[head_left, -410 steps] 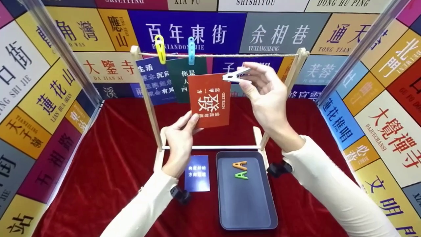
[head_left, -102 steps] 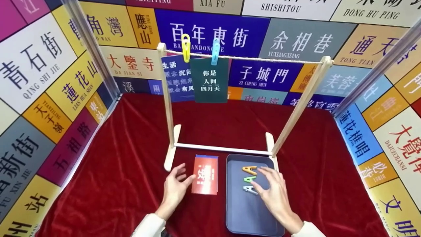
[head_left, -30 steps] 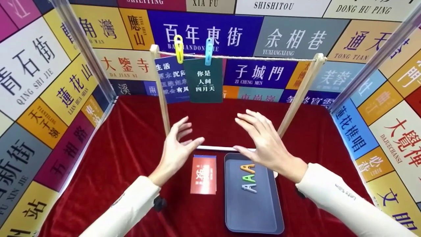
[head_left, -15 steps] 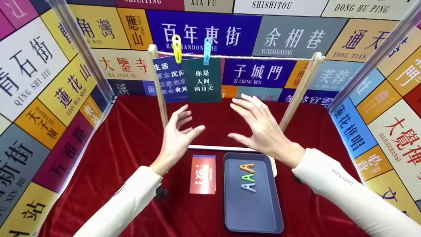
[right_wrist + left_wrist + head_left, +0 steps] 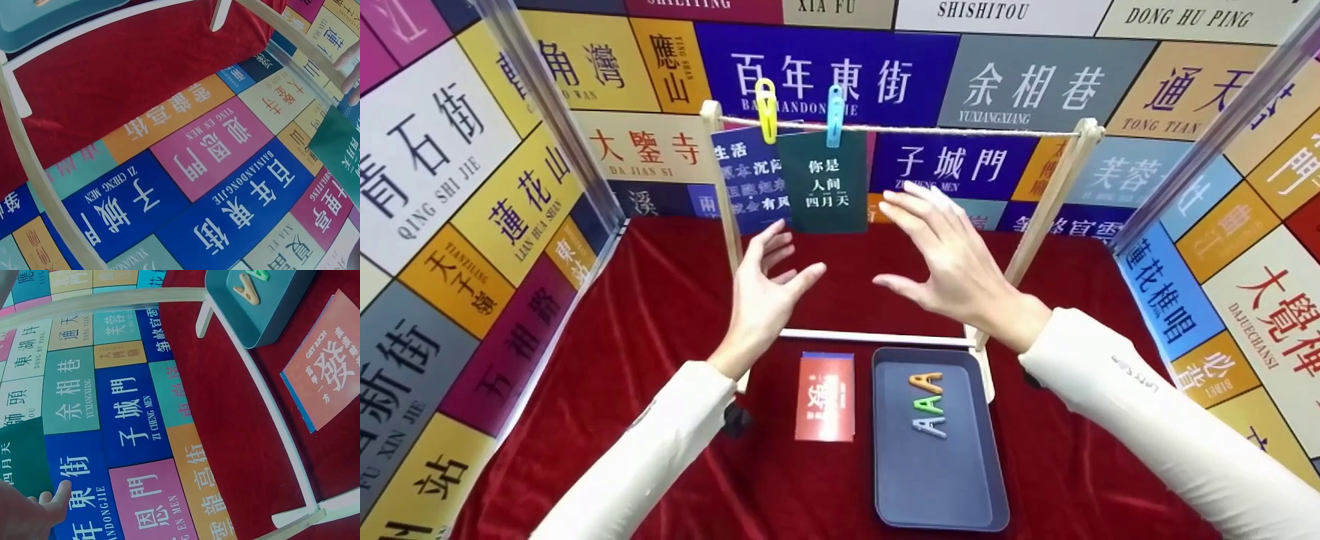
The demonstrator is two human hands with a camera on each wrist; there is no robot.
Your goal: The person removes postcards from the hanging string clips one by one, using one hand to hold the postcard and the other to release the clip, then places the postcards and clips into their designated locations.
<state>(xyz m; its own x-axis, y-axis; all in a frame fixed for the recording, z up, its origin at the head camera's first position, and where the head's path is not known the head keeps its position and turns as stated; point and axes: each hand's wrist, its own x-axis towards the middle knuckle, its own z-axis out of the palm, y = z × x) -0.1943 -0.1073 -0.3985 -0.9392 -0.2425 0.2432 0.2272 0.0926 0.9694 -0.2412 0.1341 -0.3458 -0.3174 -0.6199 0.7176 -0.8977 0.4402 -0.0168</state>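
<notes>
My left hand [image 5: 765, 296] hovers before the rack's left post, fingers loosely bent, holding nothing. The right hand [image 5: 960, 262], also bare, is raised near the right post with its thumb spread from its fingers. From the rope [image 5: 960, 133] hang a blue card [image 5: 750, 191] under a yellow clothespin [image 5: 766, 112] and a dark green card [image 5: 829, 187] under a light blue clothespin [image 5: 835, 116]. A red card [image 5: 825, 401] lies on another blue card [image 5: 829, 355]. Beside them a grey tray [image 5: 937, 487] holds orange [image 5: 926, 382], green [image 5: 928, 405] and pale grey [image 5: 930, 427] clothespins.
The wooden rack has a left post [image 5: 727, 202], a right post [image 5: 1050, 202] and a white bottom bar [image 5: 877, 340]. It stands on red cloth [image 5: 607, 390]. Printed sign panels [image 5: 825, 71] wall in the back and sides.
Earlier my left hand held the red card and my right a pale clothespin at its corner. Card and clothespin were then down on the pile and tray. Both hands have since risen, still rising slightly.
</notes>
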